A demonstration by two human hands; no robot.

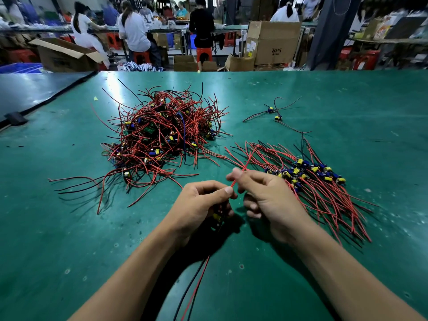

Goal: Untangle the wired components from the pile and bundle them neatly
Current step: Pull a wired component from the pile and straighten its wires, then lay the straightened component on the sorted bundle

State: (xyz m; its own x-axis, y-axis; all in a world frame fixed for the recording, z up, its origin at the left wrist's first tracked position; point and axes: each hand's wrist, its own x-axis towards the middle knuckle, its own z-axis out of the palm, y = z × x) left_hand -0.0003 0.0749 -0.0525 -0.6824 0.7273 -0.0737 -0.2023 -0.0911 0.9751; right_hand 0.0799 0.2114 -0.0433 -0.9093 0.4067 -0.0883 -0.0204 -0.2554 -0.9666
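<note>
Pile (162,135) of wired components lay mid-table, left of the sorted bundle (312,181); one unit was in hand.
Grip: left hand (203,205) was curled round a component (217,217); right hand (266,198) pinched a red wire (246,162) between thumb and finger. Judged best: hold the component fixed, slide the pinch outward to straighten the wire, then lay it parallel on the bundle, heads together. Green table (69,239) was scuffed and slightly glossy. Behind it: cardboard boxes (273,42) and workers (133,28) seated at benches.
</note>
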